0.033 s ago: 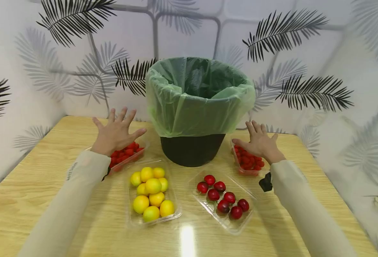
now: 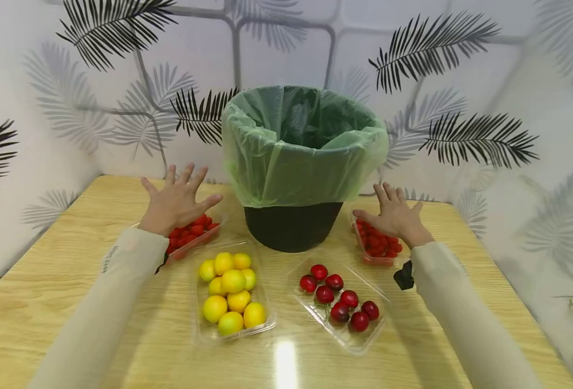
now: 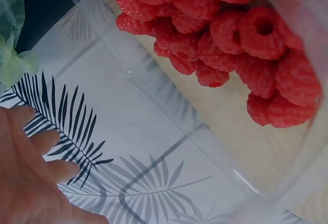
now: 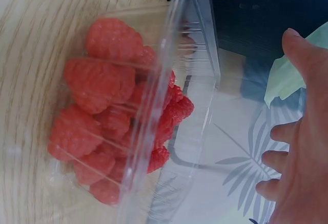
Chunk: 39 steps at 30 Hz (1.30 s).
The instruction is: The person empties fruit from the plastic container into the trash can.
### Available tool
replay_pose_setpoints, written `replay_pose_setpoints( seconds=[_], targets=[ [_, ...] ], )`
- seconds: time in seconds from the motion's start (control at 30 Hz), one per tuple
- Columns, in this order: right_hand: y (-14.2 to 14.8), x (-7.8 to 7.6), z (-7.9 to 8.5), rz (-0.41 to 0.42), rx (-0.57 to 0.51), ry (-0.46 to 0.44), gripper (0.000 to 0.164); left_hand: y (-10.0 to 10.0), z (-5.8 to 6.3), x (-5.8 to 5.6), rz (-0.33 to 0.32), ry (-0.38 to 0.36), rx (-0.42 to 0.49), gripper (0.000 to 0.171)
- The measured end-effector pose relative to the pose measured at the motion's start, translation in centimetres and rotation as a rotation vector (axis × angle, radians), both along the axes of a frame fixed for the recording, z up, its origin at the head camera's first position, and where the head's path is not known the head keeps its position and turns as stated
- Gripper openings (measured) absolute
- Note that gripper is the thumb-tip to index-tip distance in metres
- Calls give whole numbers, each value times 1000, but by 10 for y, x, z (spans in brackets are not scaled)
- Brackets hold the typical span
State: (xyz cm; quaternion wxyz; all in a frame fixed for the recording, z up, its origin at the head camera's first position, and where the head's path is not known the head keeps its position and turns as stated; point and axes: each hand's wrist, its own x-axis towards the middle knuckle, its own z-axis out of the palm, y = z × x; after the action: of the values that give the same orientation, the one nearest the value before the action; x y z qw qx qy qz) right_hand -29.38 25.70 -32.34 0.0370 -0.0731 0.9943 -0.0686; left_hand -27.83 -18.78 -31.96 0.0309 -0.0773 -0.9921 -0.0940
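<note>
Hovering near two raspberry tubs (image 2: 378, 261) at eight and four o'clock in the head view, the left hand (image 2: 173, 205) at nine and right hand (image 2: 394, 215) at three have straight, spread fingers. Ten yellow fruits (image 2: 233, 281) lie at seven, eight red fruits (image 2: 348, 299) at five.

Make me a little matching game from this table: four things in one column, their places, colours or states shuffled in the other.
1. bin bag
2. raspberries
3. yellow fruits
4. left hand

A. in one clear box, left of the dark red fruits
B. pale green, lining the black bin
C. fingers spread, holding nothing
D. split between two clear boxes

Pairs: 1-B, 2-D, 3-A, 4-C
</note>
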Motion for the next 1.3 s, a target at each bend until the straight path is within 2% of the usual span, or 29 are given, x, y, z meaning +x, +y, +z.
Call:
replay_pose_setpoints(
  seconds=[0.33, 0.53, 0.83, 1.13, 1.3],
  targets=[
    [10, 0, 1, -9, 12, -15, 97, 2, 0, -1, 3, 6, 16, 88],
    [6, 1, 1, -6, -10, -30, 97, -2, 6, -1, 14, 6, -10, 88],
    [10, -2, 10, -16, -15, 0, 96, 1, 16, -8, -4, 7, 11, 90],
    [7, -2, 7, -5, -24, -17, 96, -8, 19, -5, 7, -12, -22, 90],
    [15, 4, 3, -25, -21, -50, 100, -8, 18, -2, 8, -13, -15, 89]
  ],
)
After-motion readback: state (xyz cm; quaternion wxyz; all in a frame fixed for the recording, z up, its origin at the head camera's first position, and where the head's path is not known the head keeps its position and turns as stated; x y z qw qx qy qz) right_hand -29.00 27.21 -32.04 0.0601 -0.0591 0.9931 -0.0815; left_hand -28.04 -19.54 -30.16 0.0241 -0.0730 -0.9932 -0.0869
